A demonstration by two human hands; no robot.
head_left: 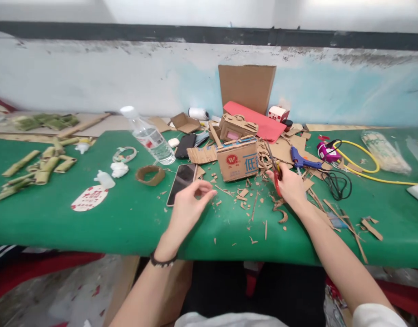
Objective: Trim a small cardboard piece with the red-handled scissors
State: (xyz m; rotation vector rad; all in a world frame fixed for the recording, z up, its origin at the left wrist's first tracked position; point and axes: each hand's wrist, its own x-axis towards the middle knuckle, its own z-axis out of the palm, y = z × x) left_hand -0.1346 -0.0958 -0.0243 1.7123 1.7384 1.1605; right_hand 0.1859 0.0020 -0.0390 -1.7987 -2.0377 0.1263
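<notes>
Head view, right fingers [271, 175] grasping scissors [277, 185], long axis slanting, blades [271, 153] forward-left, left fingers [202, 185] loosely curled, free

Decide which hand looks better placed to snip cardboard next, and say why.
Probably the right hand: it holds the scissors, blades near the cardboard box. The left hand is by the phone, with no tool visible in its grip.

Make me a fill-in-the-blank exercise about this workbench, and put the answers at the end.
1. The ____ hand holds scissors.
2. The glue gun is coloured ____.
3. The plastic bottle has a ____ cap.
4. The table covering is ____.

Missing words: right; blue; white; green.
</notes>
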